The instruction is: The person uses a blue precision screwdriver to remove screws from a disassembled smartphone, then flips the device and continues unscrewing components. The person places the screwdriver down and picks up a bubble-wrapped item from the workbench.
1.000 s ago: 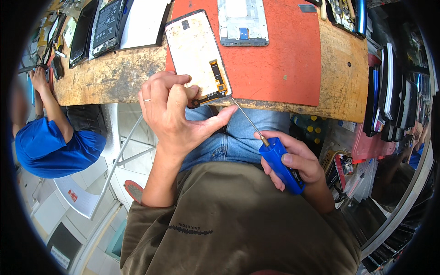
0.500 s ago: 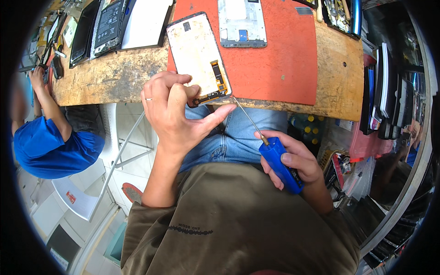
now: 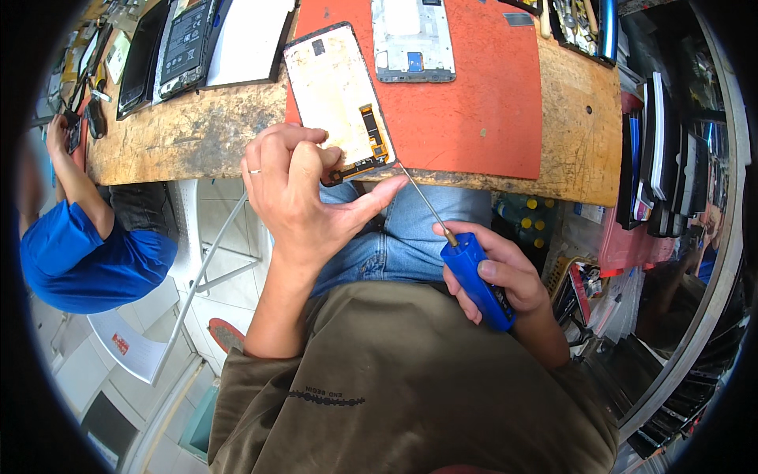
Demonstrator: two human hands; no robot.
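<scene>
A phone screen panel (image 3: 332, 83) lies back side up, with a pale backing, a dark frame and an orange-and-black flex cable near its lower right corner. It overhangs the near edge of the bench. Curled fingers of my left hand (image 3: 296, 186) grip its lower left part, the thumb stretched out below the near end. My right hand (image 3: 517, 276) is wrapped round the blue handle of a tool (image 3: 483, 284) with a long thin metal shaft. The shaft's tip meets the panel's lower right corner; exactly what it touches is too small to tell.
An orange mat (image 3: 489, 110) covers part of the worn wooden bench (image 3: 197, 130). On it lies a phone frame (image 3: 413, 47). Phones with bared insides (image 3: 188, 47) stand at the back left, a tool box (image 3: 584, 24) at the back right. A person in blue (image 3: 99, 253) sits on the left.
The whole view has shifted slightly. Both hands, the panel and the blue tool keep nearly the same pose; the shaft tip stays at the panel's corner.
</scene>
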